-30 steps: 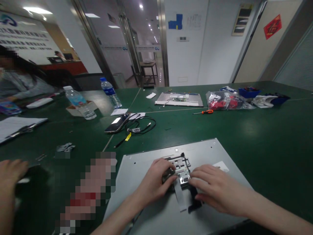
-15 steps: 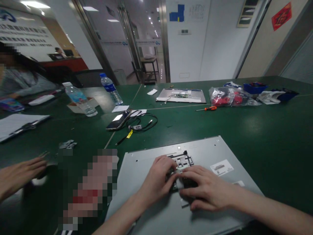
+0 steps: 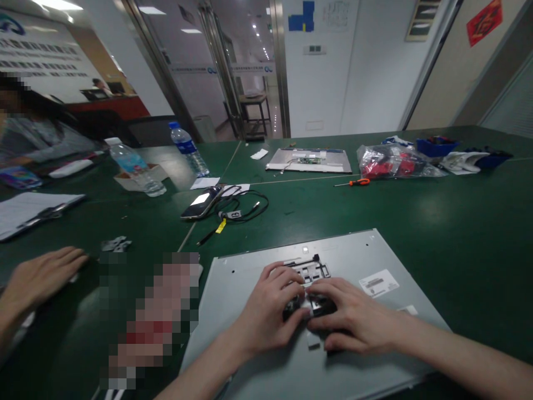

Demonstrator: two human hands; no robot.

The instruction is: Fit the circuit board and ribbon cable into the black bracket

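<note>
A grey metal panel (image 3: 266, 350), like the back of a flat screen, lies in front of me with a dark circuit part in a cut-out frame (image 3: 314, 272) at its middle. From the left, my left hand (image 3: 277, 305) bends over this part, thumb and fingers closed at a pale flat strip (image 3: 313, 340). My right hand (image 3: 353, 316) comes in from the other side, its curled fingertips on the same strip. The fingers hide much of the circuit part and the strip's upper end. White labels (image 3: 378, 283) are stuck on the panel beside my right hand.
A co-worker's hand (image 3: 45, 275) rests on the green table at the left. Beyond the panel lie a phone (image 3: 202, 203), a black cable (image 3: 245, 216), an orange screwdriver (image 3: 358, 182), a smaller panel (image 3: 333, 164) and a plastic bag (image 3: 395, 162). Two bottles stand farther left.
My hands have shifted slightly over the circuit part, the left fingers now lying closer to the right ones. The co-worker's hand at the left has changed its pose and moved slightly right.
</note>
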